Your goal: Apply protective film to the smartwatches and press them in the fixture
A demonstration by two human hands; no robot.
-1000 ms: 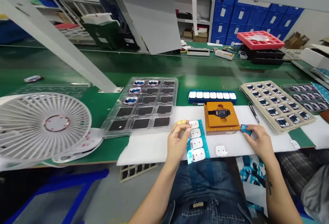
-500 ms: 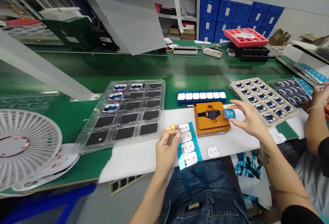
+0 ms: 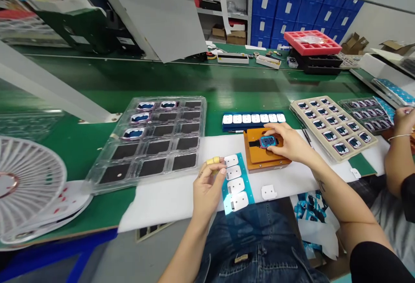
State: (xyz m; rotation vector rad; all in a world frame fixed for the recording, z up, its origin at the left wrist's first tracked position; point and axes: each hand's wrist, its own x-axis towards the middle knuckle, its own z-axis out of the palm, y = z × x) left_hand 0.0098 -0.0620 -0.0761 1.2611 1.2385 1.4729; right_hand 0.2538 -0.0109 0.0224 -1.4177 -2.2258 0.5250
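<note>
My left hand (image 3: 206,188) is closed, pinching the edge of a blue backing sheet (image 3: 249,190) that carries a column of white rounded pads. The sheet lies partly over the table edge above my lap. My right hand (image 3: 288,143) has thumb and fingers around a small rounded-square part (image 3: 267,141), blue with a dark middle, like a watch case. It sits at the recess of an orange fixture block (image 3: 259,158); whether it is fully seated I cannot tell. A loose white pad (image 3: 268,192) rests on the white table covering in front of the block.
A clear tray (image 3: 201,144) stands left, a few parts in its far compartments. Behind the block is a blue strip (image 3: 231,127) of white pads. Right are a beige tray (image 3: 348,155) full of parts and tweezers (image 3: 307,137). A fan (image 3: 32,175) stands far left; a co-worker's arm (image 3: 397,153) is far right.
My right hand has moved left, bringing the small part from beside the orange block onto its recess. My left hand still holds the sheet. Tweezers now show beside the beige tray.
</note>
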